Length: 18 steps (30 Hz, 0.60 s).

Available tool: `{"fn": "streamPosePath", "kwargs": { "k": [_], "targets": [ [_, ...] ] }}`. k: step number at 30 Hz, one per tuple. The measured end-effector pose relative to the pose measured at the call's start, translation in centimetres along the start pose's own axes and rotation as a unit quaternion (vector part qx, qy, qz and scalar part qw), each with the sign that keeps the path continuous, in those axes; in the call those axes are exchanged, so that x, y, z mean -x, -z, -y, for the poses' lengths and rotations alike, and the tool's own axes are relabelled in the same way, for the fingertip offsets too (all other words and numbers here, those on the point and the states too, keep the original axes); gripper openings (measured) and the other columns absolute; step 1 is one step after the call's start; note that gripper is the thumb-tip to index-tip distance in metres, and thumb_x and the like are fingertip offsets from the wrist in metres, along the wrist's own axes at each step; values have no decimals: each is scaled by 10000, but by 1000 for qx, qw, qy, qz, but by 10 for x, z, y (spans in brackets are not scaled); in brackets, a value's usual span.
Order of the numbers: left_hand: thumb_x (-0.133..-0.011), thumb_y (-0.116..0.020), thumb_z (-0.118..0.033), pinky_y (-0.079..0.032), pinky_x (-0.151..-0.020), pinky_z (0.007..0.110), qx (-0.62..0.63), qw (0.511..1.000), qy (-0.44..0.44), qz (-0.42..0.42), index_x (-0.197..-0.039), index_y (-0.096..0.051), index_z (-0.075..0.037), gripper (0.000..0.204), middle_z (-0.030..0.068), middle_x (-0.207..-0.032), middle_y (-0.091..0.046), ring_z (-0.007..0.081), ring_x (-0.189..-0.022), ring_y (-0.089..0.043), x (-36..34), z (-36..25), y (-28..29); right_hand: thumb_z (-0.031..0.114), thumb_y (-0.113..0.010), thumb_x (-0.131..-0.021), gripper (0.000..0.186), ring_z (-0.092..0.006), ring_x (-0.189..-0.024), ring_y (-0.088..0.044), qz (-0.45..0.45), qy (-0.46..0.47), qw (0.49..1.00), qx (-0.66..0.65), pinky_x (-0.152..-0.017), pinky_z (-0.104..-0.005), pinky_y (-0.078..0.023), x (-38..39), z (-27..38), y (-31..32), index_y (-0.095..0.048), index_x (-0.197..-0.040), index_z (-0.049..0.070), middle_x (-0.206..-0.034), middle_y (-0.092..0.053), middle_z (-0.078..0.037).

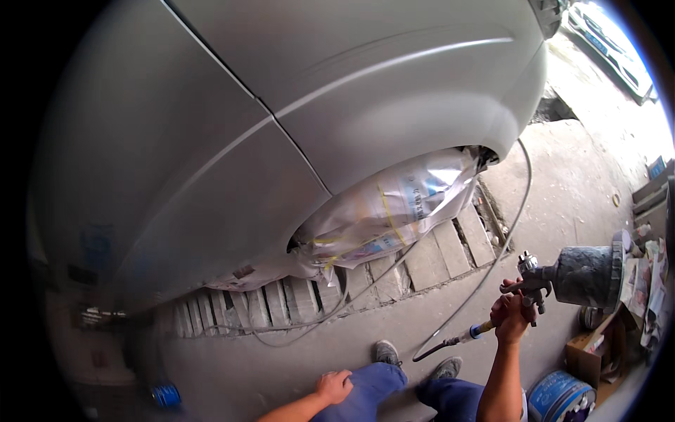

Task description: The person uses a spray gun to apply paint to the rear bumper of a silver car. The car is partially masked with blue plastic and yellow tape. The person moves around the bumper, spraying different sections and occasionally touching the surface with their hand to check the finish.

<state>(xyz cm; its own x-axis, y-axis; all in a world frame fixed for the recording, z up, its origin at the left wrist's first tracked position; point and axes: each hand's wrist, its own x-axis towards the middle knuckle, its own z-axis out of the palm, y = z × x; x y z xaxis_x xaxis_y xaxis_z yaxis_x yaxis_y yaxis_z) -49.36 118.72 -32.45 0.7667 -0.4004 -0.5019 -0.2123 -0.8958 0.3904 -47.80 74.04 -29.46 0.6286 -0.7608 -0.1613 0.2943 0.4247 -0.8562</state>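
Note:
My right hand (512, 316) is closed round the handle of a spray gun (536, 278), held out at the right. A large, paint-stained cup (585, 274) is attached to the gun, lying nearly sideways in the view. From the handle's lower end runs an air hose (448, 343). Resting on my left thigh, my left hand (333, 387) holds nothing, its fingers lying loosely against the blue trousers. A grey car body (401, 105) fills the upper part of the view, apart from both hands. Plastic sheeting (394, 204) with yellow tape covers its wheel.
The hose loops over the concrete floor (309, 366) and a row of slats (436, 253) beneath the car. A blue bucket (559, 397), a cardboard box (587, 355) and papers crowd the right side. A blue can (166, 395) stands at lower left. Another vehicle (612, 49) is outside.

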Motion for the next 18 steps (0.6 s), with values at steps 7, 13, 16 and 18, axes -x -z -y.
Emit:
{"fn": "streamPosePath", "kwargs": {
  "k": [7, 13, 16, 18],
  "targets": [
    [-765, -571, -191, -501, -714, 429, 28, 989, -37, -142, -894, -660, -105, 178, 110, -852, -649, 325, -813, -618, -56, 7, -1, 211, -674, -807, 421, -150, -570, -567, 202, -98, 974, -27, -456, -246, -424, -11, -90, -33, -521, -1169, 62, -877, -627, -92],
    [-762, -588, -167, -502, -714, 419, 43, 971, -35, -234, -872, -659, -95, 149, 102, -863, -652, 316, -823, -619, -83, 4, 1, 27, -619, -801, 105, -119, -654, -580, 387, -94, 911, 105, -584, -264, -472, 9, -144, -76, -603, -904, 15, -720, -608, -39],
    [-761, -594, -160, -502, -702, 417, 35, 963, -44, -265, -868, -659, -91, 143, 96, -840, -646, 314, -805, -615, -89, 3, -1, 19, -662, -769, 141, -129, -605, -605, 422, -98, 887, 161, -551, -288, -483, 15, -173, -90, -600, -896, 12, -704, -617, -51],
    [-761, -596, -162, -500, -688, 419, 38, 956, -53, -286, -861, -657, -85, 141, 95, -819, -638, 315, -788, -611, -92, 1, -2, 62, -681, -771, 153, -132, -579, -616, 471, -68, 843, 253, -535, -289, -478, 7, -192, -95, -592, -886, 14, -684, -622, -58]
  ]
}}
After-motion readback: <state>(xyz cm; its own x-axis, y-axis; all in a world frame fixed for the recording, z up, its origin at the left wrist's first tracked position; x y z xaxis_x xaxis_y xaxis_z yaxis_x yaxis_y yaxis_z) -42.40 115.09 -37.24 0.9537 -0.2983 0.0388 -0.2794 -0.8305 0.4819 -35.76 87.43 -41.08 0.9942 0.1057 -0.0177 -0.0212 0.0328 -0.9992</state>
